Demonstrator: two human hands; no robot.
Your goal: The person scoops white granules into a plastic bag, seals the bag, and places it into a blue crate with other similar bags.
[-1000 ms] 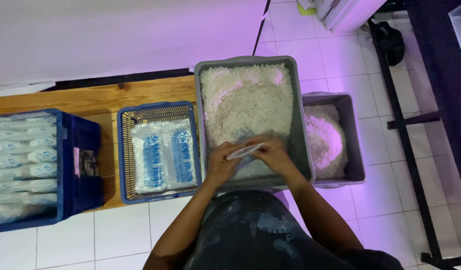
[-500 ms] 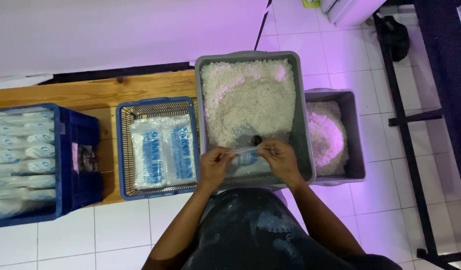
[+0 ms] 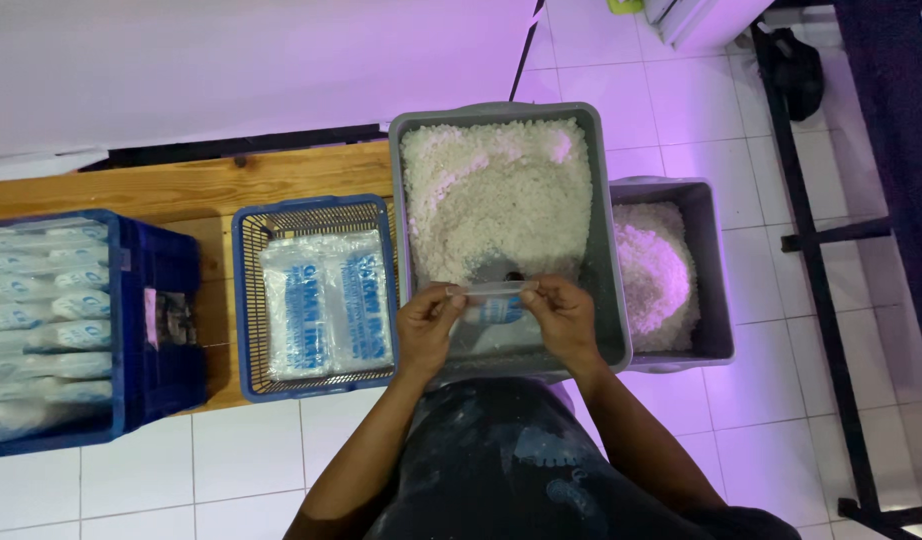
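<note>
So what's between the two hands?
In the head view, a small clear plastic bag, stretched between the left hand and right hand, over the grey tub of white grains.

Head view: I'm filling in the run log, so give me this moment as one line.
left hand: holds clear bag | right hand: holds same bag | bag: stretched over grey tub of white grains | left: blue basket, packets

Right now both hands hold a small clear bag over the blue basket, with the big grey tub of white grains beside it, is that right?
Not quite. In the head view, the left hand and right hand hold the clear bag over the grey tub itself; the blue basket sits beside it.
</note>
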